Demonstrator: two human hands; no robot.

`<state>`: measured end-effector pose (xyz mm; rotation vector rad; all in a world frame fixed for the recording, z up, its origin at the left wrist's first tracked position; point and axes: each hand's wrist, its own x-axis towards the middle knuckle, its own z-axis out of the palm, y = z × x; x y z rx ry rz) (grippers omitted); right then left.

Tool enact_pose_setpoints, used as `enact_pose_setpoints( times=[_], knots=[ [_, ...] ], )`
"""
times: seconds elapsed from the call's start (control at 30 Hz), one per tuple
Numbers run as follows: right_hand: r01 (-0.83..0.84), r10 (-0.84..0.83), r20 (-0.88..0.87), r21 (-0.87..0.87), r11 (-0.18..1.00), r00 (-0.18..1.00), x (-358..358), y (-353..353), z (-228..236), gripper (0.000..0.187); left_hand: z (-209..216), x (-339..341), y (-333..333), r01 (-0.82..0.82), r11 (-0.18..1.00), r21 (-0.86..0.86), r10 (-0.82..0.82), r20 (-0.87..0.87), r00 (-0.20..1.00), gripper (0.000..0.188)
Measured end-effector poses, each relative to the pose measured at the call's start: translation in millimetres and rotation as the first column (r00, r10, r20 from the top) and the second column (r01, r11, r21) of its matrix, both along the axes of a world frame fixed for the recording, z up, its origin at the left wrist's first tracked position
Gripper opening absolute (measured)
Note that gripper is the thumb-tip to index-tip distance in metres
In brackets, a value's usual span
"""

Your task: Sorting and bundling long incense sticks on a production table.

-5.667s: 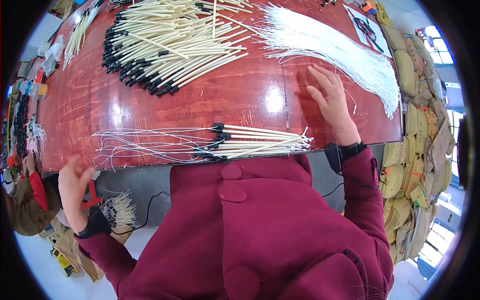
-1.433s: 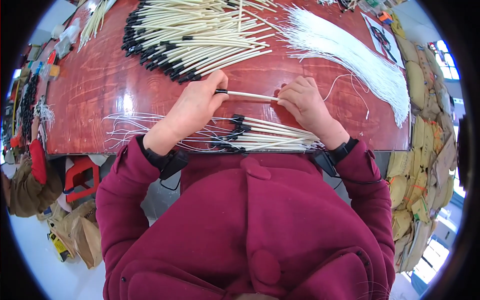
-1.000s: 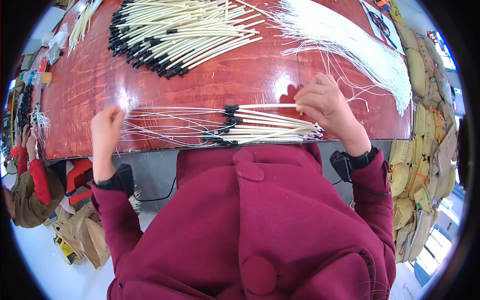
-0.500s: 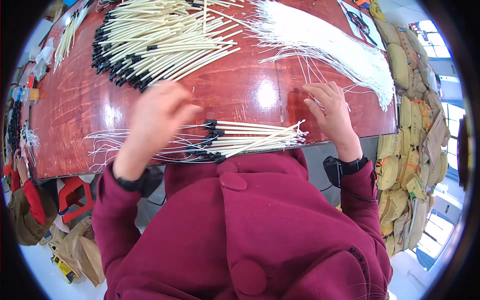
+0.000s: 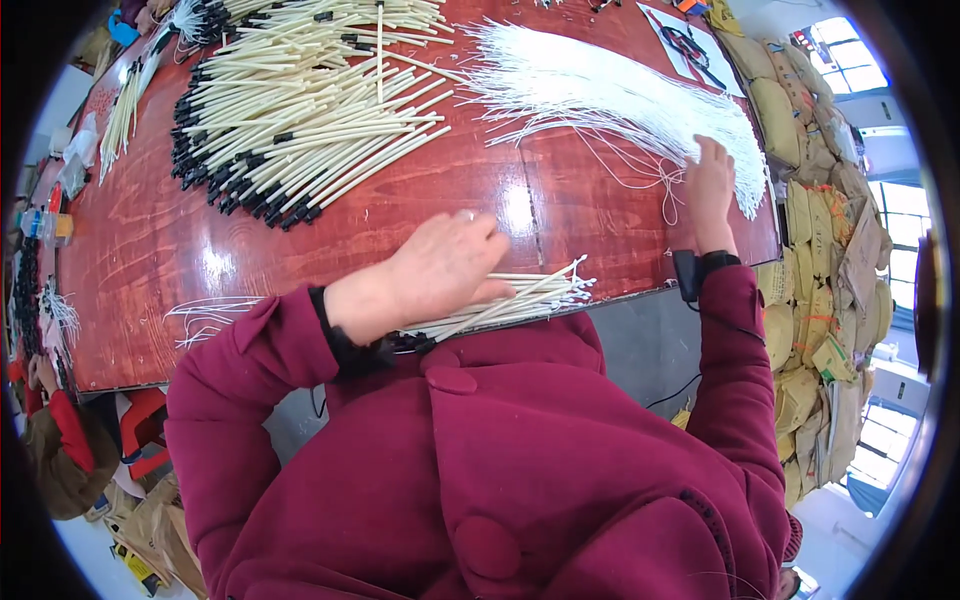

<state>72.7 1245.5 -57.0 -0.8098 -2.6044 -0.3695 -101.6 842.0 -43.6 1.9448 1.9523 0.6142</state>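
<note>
My left hand [image 5: 452,258] is over a small group of pale tubes [image 5: 545,290] with black end pieces at the table's front edge. Its thumb is apart from the bent fingers, with nothing seen between them. White cords [image 5: 210,315] trail from under my left forearm. To the right, my right hand [image 5: 712,192] is at the near side of a thick bundle of white cords [image 5: 610,75], fingers stretched toward it and apart. A few loose cords [image 5: 668,180] loop beside that hand.
A large heap of pale tubes with black ends [image 5: 310,120] lies on the red table [image 5: 400,210]. At far right is a white sheet [image 5: 680,45] with dark cables. Filled sacks [image 5: 815,290] are stacked right of the table. Another person's arm [image 5: 65,420] shows at left.
My left hand has moved right and down, over the small group of tubes. My right hand has moved right to the cord bundle. Loose cords near it lie in a different curl.
</note>
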Motion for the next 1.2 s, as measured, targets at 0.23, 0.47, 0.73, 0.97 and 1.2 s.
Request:
enact_pose_setpoints(
  times=[0.23,0.47,0.73,0.97,1.2],
  knots=[
    [-0.391,0.377,-0.139,-0.096,0.915,0.916,-31,-57,-3,0.036,-31,-41,86,-0.205,0.968,0.143,0.225,-0.148,0.963,0.031],
    [-0.429,0.427,-0.067,-0.266,0.863,0.902,-24,-111,-21,0.04,-44,-34,127,-0.193,0.956,0.22,0.226,-0.136,0.964,0.027],
    [-0.517,0.619,0.057,-0.495,0.699,0.783,-5,-133,-2,0.05,-48,-30,153,-0.067,0.971,0.23,0.093,-0.105,0.99,0.015],
    [-0.552,0.647,0.017,-0.503,0.664,0.763,15,-134,-9,0.066,-46,-21,141,0.045,0.988,0.151,-0.018,-0.177,0.984,0.013],
    [-0.554,0.623,-0.033,-0.495,0.669,0.782,21,-140,-15,0.074,-50,-12,100,-0.135,0.987,0.087,0.136,0.001,0.991,0.013]
  ],
)
